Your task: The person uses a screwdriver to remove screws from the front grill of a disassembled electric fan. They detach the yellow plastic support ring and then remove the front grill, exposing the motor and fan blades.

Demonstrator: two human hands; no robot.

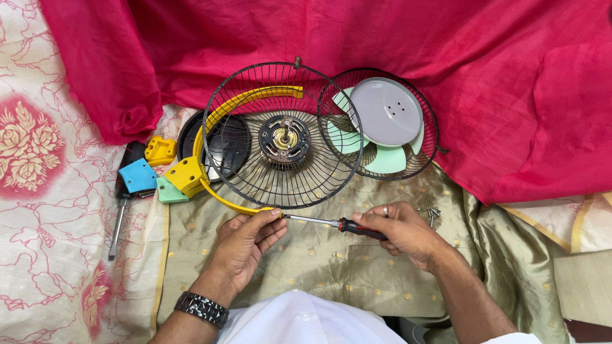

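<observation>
My left hand [245, 241] pinches the lower end of a curved yellow bracket [220, 118] that arcs around a black wire fan guard [282, 135]. The fan motor [284, 138] sits at the guard's centre. My right hand [398, 230] grips the red and black handle of a screwdriver [331, 222]. Its metal shaft points left, with the tip meeting the bracket end at my left fingertips. A yellow block [185, 174] is fixed on the bracket's left side.
A second wire guard [430, 108] at the right holds pale green blades [386, 157] and a grey round cap [386, 112]. Loose screws [431, 214] lie by my right hand. A black disc [224, 145], blue [138, 176], green and yellow plastic parts and another tool [117, 226] lie left. Red cloth [446, 44] covers the back.
</observation>
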